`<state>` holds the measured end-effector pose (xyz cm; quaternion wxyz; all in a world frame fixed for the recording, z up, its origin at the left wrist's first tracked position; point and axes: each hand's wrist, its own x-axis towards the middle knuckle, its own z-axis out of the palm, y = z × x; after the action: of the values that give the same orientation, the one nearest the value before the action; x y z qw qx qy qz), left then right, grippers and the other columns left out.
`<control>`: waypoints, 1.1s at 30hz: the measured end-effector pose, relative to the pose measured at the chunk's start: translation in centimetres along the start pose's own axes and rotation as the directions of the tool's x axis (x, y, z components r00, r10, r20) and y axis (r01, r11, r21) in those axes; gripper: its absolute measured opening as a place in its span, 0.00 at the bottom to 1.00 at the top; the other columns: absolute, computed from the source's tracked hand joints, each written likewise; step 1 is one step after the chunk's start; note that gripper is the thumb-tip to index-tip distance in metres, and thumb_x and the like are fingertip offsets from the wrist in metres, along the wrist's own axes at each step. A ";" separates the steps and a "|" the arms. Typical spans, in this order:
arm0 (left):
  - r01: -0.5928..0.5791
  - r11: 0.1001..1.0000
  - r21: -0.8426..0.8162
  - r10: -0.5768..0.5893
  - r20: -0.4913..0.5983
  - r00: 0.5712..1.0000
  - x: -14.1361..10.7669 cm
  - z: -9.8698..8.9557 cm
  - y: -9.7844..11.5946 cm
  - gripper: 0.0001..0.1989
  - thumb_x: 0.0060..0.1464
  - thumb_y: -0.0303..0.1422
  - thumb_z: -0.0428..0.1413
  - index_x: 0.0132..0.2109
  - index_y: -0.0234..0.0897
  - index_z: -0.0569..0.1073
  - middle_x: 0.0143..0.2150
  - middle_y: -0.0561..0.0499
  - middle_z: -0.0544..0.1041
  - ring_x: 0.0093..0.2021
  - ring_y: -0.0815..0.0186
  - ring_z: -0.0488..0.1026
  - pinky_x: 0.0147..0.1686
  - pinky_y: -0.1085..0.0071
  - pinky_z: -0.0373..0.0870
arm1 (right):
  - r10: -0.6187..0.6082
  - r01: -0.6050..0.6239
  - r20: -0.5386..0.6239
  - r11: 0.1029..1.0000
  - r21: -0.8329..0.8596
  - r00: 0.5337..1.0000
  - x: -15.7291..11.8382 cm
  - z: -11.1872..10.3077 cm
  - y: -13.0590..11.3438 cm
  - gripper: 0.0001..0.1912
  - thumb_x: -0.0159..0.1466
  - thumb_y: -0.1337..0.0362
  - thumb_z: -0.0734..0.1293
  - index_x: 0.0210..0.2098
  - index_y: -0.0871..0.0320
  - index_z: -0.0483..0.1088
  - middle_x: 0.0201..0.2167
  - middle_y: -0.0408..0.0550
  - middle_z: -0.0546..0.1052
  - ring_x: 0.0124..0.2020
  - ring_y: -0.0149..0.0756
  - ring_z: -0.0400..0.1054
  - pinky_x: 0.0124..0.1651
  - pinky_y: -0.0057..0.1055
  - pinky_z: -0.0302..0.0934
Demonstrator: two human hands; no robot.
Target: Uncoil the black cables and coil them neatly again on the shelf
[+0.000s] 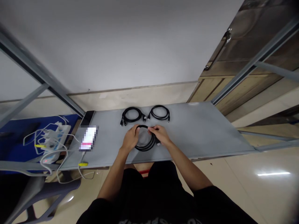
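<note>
Both my hands are on a coiled black cable (145, 148) near the front edge of the grey shelf (191, 133). My left hand (130, 137) grips the coil's left side, thumb on top. On the upper right of the loop, my right hand (159, 133) pinches the cable between thumb and fingers. A dark connector with a light tip (158, 142) sticks out just below my right hand. Behind my hands lie two more black cables, one coil (132, 120) at the left and another coil (160, 118) at the right, their plugs close together.
To the left, a phone with a blurred screen (88, 138) is plugged into a white cord, and a dark phone (88, 118) lies behind it. A white power strip (57, 143) with tangled cords rests beyond the shelf's left end. Metal posts (247, 67) rise at both sides.
</note>
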<state>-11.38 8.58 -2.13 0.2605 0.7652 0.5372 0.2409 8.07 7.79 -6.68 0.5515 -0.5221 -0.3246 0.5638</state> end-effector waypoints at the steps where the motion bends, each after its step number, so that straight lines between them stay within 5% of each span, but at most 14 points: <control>1: -0.009 1.000 0.000 0.009 0.002 1.000 0.1 0.0 0.3 0.21 0.75 0.36 0.43 0.63 0.38 0.75 0.58 0.39 0.83 0.58 0.52 0.81 0.60 0.55 0.75 | 0.006 -0.006 0.018 1.000 -0.003 1.000 0.0 0.1 -0.2 0.33 0.40 0.39 0.84 0.22 0.53 0.64 0.31 0.49 0.84 0.35 0.41 0.80 0.40 0.37 0.75; 6: -0.087 0.996 0.020 0.084 0.116 0.990 0.8 -0.1 1.5 0.20 0.74 0.36 0.45 0.58 0.39 0.79 0.56 0.41 0.84 0.57 0.52 0.81 0.61 0.56 0.73 | -0.055 0.072 0.143 0.990 -0.118 0.988 -0.1 0.6 -1.0 0.33 0.45 0.39 0.82 0.23 0.54 0.64 0.32 0.47 0.83 0.32 0.37 0.77 0.31 0.30 0.71; 11: -0.017 0.989 -0.147 0.039 0.152 0.988 1.2 -0.6 0.7 0.22 0.72 0.37 0.48 0.66 0.36 0.72 0.51 0.42 0.84 0.49 0.56 0.82 0.55 0.59 0.77 | -0.148 0.185 0.158 0.951 -0.249 0.976 0.0 0.4 -1.3 0.26 0.57 0.39 0.77 0.32 0.53 0.70 0.19 0.36 0.69 0.18 0.29 0.59 0.20 0.27 0.50; 18: 0.054 0.995 0.078 -0.067 0.179 0.982 -0.3 0.2 0.7 0.32 0.63 0.23 0.49 0.73 0.31 0.60 0.67 0.29 0.74 0.61 0.47 0.79 0.60 0.52 0.74 | 0.004 -0.007 0.154 1.000 0.016 0.988 -0.4 -0.1 -1.9 0.31 0.58 0.37 0.75 0.49 0.53 0.76 0.22 0.32 0.60 0.17 0.25 0.49 0.18 0.25 0.43; 22: 0.033 0.982 0.186 -0.075 0.220 0.973 -0.9 0.6 1.2 0.38 0.56 0.20 0.51 0.74 0.34 0.60 0.68 0.30 0.72 0.60 0.46 0.79 0.58 0.52 0.75 | 0.141 -0.115 0.241 0.986 -0.121 0.960 -0.7 0.2 -2.0 0.18 0.62 0.46 0.72 0.38 0.54 0.73 0.21 0.33 0.61 0.16 0.25 0.48 0.17 0.24 0.44; 27: -0.112 0.991 -0.073 0.124 0.198 0.972 -0.4 1.0 0.4 0.38 0.54 0.19 0.52 0.72 0.33 0.61 0.60 0.36 0.78 0.60 0.52 0.76 0.62 0.53 0.73 | 0.166 -0.141 0.170 0.979 -0.149 0.971 0.0 0.5 -2.2 0.14 0.64 0.52 0.68 0.30 0.52 0.63 0.18 0.31 0.56 0.15 0.23 0.43 0.18 0.22 0.34; 33: -0.148 0.982 -0.114 0.157 0.070 0.985 0.4 1.5 -0.9 0.28 0.68 0.24 0.45 0.72 0.36 0.65 0.66 0.35 0.75 0.64 0.53 0.75 0.66 0.50 0.70 | 0.000 0.046 0.322 0.990 -0.136 0.947 -0.4 0.2 -2.4 0.24 0.63 0.44 0.71 0.50 0.54 0.76 0.25 0.36 0.68 0.18 0.26 0.57 0.19 0.25 0.50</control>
<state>-10.87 9.04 -3.84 0.3034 0.7976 0.4524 0.2589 8.48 7.86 -4.25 0.4594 -0.4575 -0.4552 0.6103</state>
